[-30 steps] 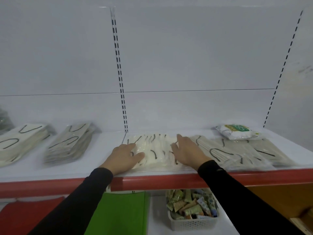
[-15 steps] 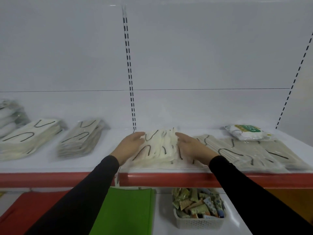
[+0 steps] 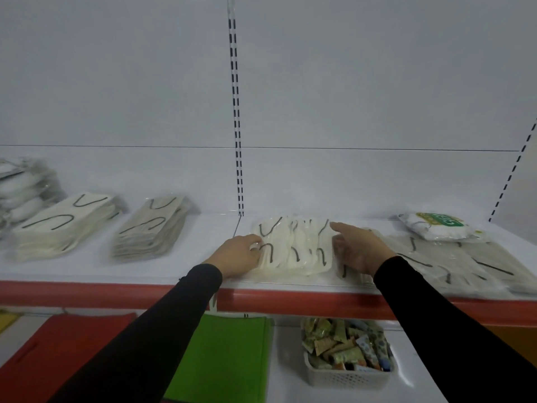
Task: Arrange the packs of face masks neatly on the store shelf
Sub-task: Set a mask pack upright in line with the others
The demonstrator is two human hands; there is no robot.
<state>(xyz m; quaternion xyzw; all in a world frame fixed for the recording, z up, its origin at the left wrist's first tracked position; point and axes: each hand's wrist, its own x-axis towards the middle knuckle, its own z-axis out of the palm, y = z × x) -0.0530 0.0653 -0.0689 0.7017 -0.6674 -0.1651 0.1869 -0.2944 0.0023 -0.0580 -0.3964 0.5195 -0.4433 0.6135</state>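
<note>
Two hands bracket the fanned white mask packs (image 3: 293,248) lying on the white shelf (image 3: 203,257), right of the slotted upright (image 3: 237,141). Left hand (image 3: 238,254) curls its fingers on the packs' left edge. Right hand (image 3: 360,250) lies spread, forefinger extended, against their right edge.

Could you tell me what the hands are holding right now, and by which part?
The left hand grips the white mask packs by their left edge; the right hand rests open against their right side.
</note>
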